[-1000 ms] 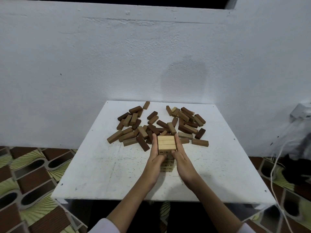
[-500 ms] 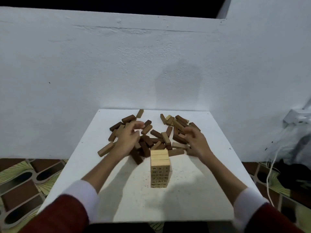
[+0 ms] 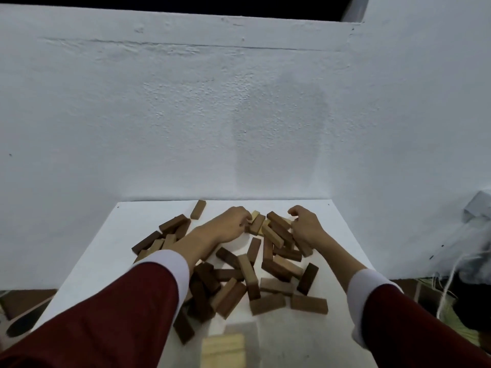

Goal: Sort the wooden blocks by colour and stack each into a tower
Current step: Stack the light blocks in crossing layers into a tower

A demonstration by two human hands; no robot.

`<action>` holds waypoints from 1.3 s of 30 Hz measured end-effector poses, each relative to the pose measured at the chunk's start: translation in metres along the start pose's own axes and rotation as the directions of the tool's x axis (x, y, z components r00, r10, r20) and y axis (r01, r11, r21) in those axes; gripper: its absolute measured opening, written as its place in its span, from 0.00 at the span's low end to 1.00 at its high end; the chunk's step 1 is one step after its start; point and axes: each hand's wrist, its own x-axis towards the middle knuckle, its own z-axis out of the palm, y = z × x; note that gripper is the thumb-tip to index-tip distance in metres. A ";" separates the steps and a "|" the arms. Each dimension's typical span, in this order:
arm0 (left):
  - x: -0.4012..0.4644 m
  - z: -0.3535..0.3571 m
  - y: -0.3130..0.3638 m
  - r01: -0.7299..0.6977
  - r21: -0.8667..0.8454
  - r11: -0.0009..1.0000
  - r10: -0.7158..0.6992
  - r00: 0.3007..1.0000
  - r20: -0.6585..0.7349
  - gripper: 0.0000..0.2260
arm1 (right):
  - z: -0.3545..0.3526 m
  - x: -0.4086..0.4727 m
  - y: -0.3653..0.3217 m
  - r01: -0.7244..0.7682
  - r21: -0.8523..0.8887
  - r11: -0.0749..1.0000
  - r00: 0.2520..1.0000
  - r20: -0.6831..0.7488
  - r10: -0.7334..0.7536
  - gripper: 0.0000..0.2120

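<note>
**Wooden blocks: both hands at the far end of the pile**

Wooden blocks [image 3: 239,272] in dark brown, mid brown and pale tones lie in a loose, unsorted heap across the middle and far part of the white table [image 3: 342,264]. One mid-brown block [image 3: 198,209] lies apart from the heap near the far edge.

Pale tower [image 3: 223,350]: stands at the near edge of the table, in front of the heap. It is blurred; only the top layers are visible, and the layer count cannot be told.

Left hand [image 3: 228,223]: extended over the far centre of the heap, palm down. The fingers [image 3: 245,217] are curled downward at a pale block [image 3: 254,216]. Whether the block is pinched or only touched cannot be told.

Right hand [image 3: 305,225]: placed just right of the far cluster, with its side against a group of dark and mid-brown blocks. The fingers [image 3: 295,211] are bent inward in a loose hook. No block is visibly enclosed; a grip cannot be confirmed.

Between the two hands lies a long pale block [image 3: 272,235], angled across darker blocks.

Both forearms are bare at the wrist, followed by white cuffs and dark red sleeves [image 3: 111,314].

Surroundings: a white textured wall [image 3: 239,102] rises directly behind the table. White cables [image 3: 449,272] hang at the right edge, and patterned floor [image 3: 24,312] shows at lower left.
</note>
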 end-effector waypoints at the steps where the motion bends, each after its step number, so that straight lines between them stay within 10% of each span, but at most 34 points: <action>1: 0.011 0.000 -0.001 0.005 0.011 1.000 -0.005 1.000 0.001 0.16 | 0.002 0.008 0.002 -0.004 -0.013 1.000 1.000 0.013 0.004 0.20; 10: 0.059 0.021 -0.013 0.009 0.167 0.986 -0.027 0.994 0.110 0.08 | 0.023 0.045 0.006 -0.053 -0.280 0.958 0.991 0.105 0.085 0.18; 20: 0.057 0.020 -0.030 0.069 0.140 0.988 -0.082 0.993 0.089 0.08 | 0.013 0.044 0.003 0.104 -0.057 0.993 0.991 -0.083 -0.109 0.10; 23: 0.057 0.018 -0.031 0.114 0.053 0.992 -0.119 0.988 0.099 0.05 | 0.016 0.036 -0.002 0.189 0.068 0.980 0.979 0.060 -0.194 0.08; 39: 0.068 0.020 -0.028 0.182 0.019 0.983 -0.182 0.983 -0.012 0.16 | 0.020 0.045 0.006 0.323 -0.435 0.841 0.946 0.131 -0.296 0.11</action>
